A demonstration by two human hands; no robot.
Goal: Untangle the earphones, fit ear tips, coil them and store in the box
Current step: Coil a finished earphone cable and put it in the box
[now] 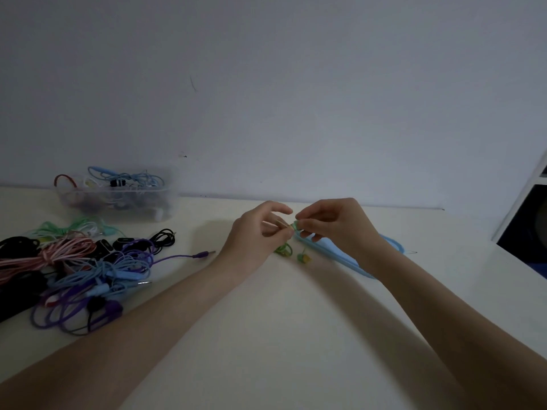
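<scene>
My left hand (pixel 260 232) and my right hand (pixel 331 226) meet above the middle of the white table (pixel 266 335). Between their fingertips they pinch a small green earbud (pixel 295 225); which part each hand holds is too small to tell. Below them lie a loose green ear tip or cable loop (pixel 283 250) and a green-yellow earbud (pixel 304 258). A light blue cable (pixel 355 261) runs on the table under my right wrist. The clear plastic box (pixel 118 196) with several earphones in it stands at the back left.
A tangled heap of earphones (pixel 74 270) in pink, black, purple, light blue and mint covers the table's left side. A purple plug (pixel 204 255) sticks out toward the middle. A wall runs behind the table; dark furniture (pixel 527 220) stands at the right.
</scene>
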